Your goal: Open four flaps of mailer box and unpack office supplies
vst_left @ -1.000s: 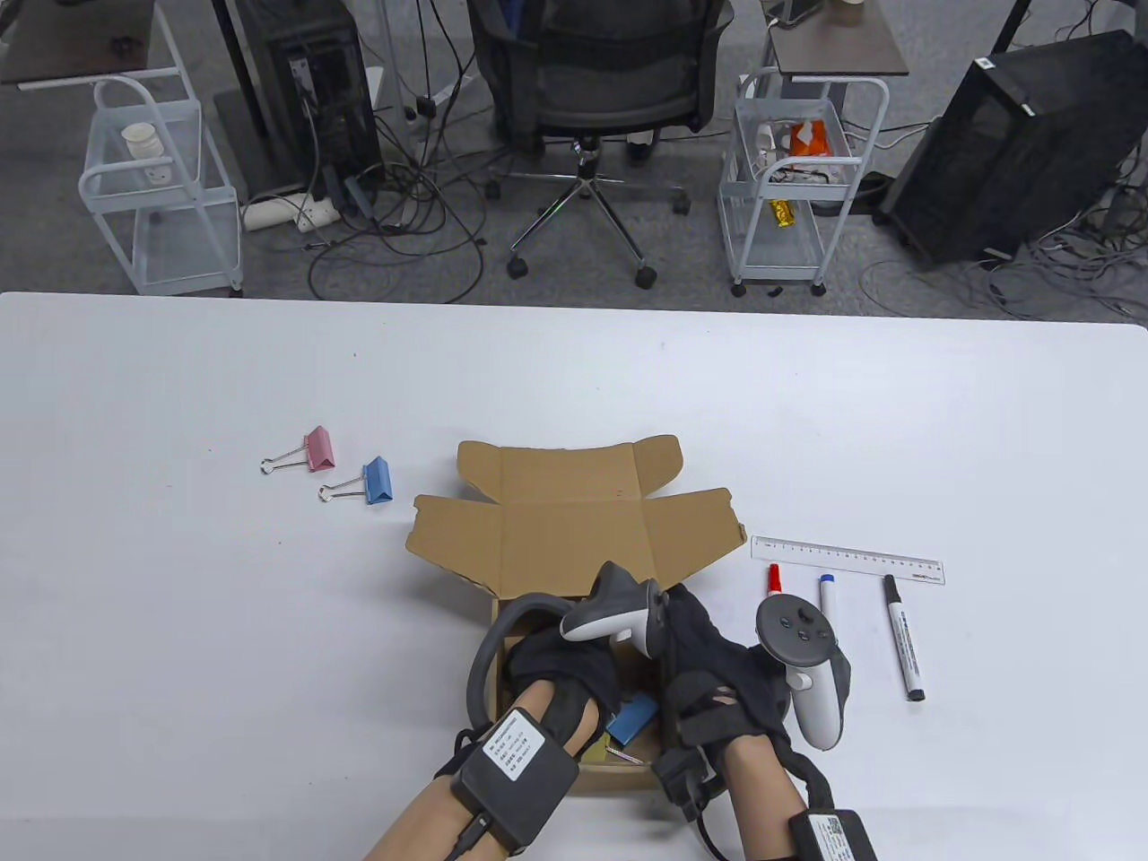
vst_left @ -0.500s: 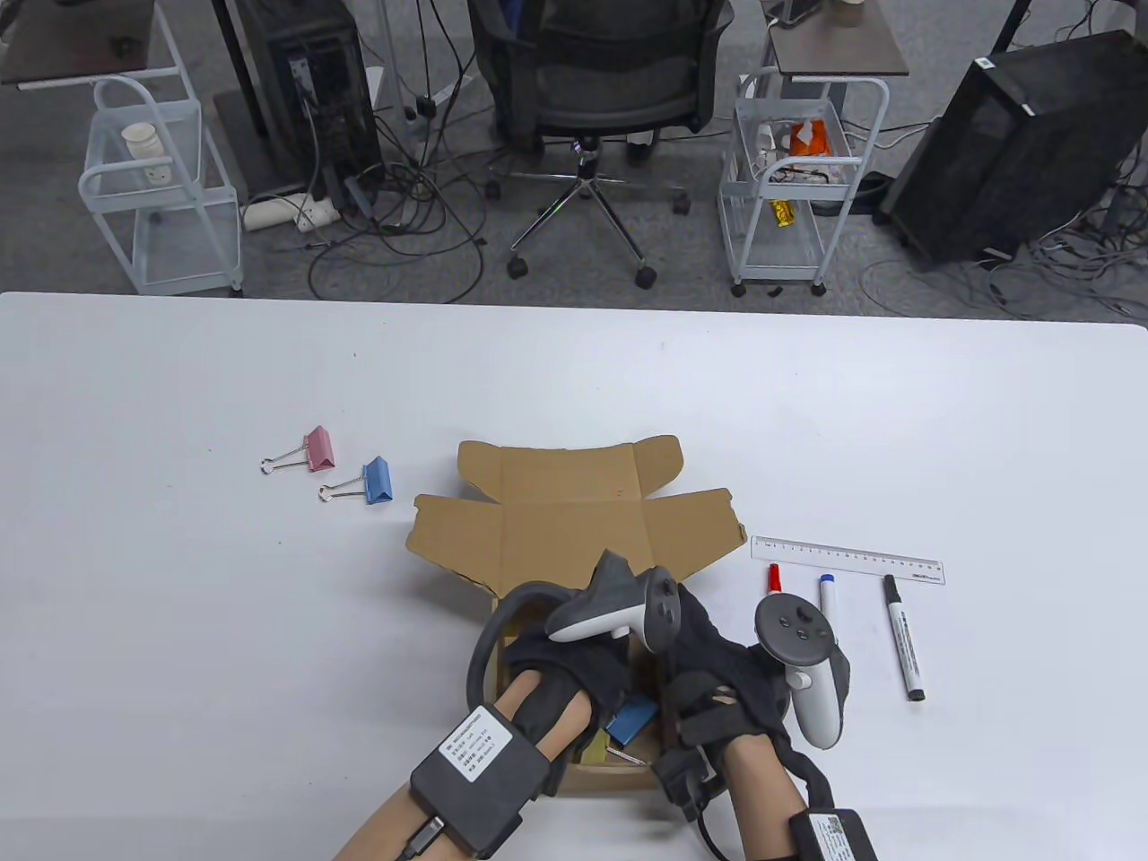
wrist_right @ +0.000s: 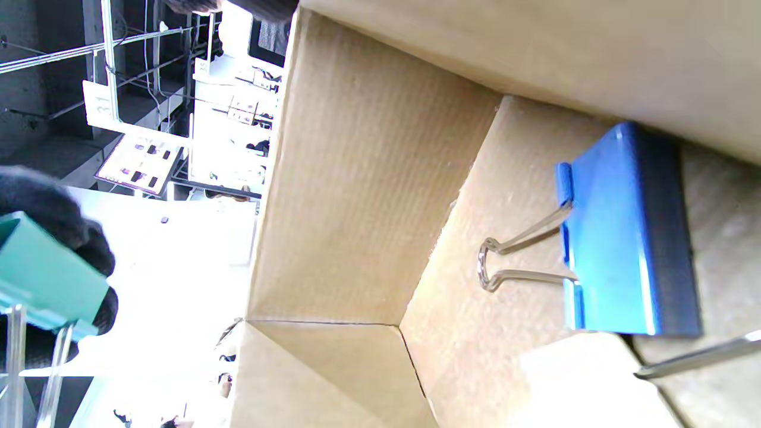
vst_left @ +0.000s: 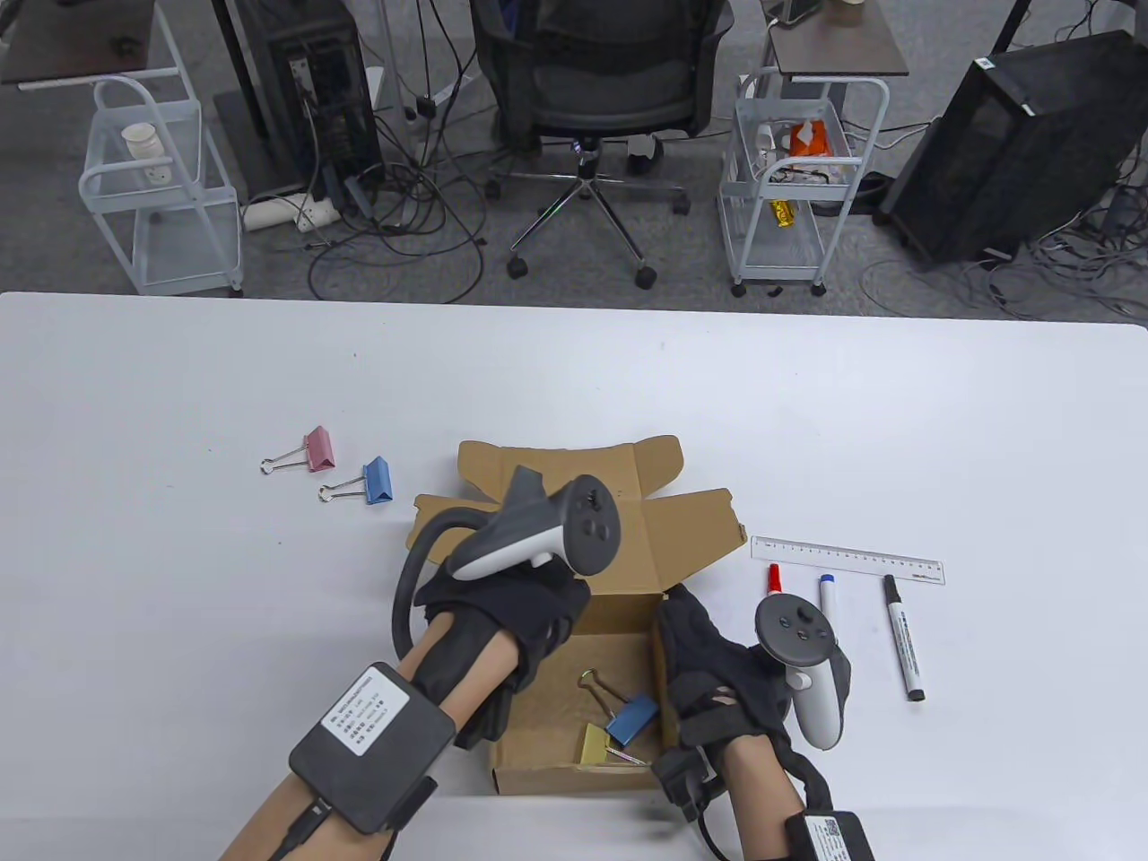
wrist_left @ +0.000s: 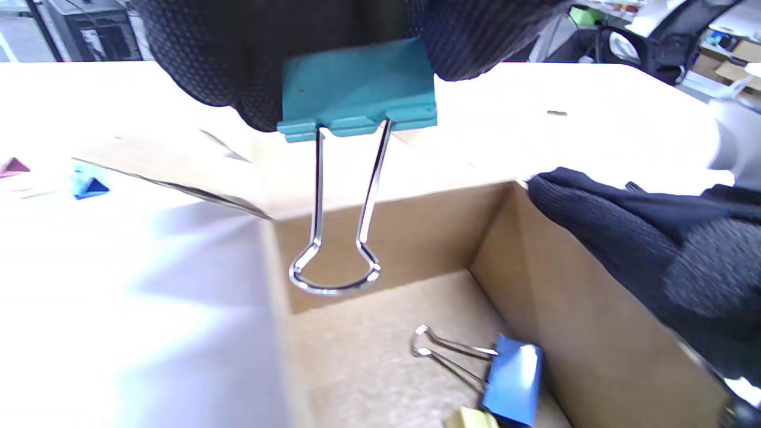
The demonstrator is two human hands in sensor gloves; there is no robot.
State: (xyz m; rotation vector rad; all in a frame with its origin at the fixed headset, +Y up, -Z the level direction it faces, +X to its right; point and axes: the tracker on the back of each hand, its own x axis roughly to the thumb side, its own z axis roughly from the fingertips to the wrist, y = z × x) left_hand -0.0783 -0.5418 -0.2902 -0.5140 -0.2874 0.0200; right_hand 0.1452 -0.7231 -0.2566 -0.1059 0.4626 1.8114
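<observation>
The brown mailer box (vst_left: 574,771) stands open near the table's front edge, its flaps (vst_left: 556,511) spread flat behind it. My left hand (vst_left: 511,628) is raised over the box's left wall and pinches a teal binder clip (wrist_left: 357,89), whose wire handles hang down. The teal clip also shows in the right wrist view (wrist_right: 50,273). My right hand (vst_left: 708,664) rests on the box's right wall. Inside the box lie a blue binder clip (vst_left: 632,716) and a yellow binder clip (vst_left: 594,746). The blue clip also shows in both wrist views (wrist_left: 511,377) (wrist_right: 624,232).
A pink clip (vst_left: 318,448) and a blue clip (vst_left: 377,480) lie on the table to the left of the box. A clear ruler (vst_left: 847,559) and three markers, red (vst_left: 773,578), blue (vst_left: 828,596) and black (vst_left: 903,637), lie to the right.
My left hand has come up and to the left out of the box with the teal clip. The box's inside now shows. The right hand has not moved.
</observation>
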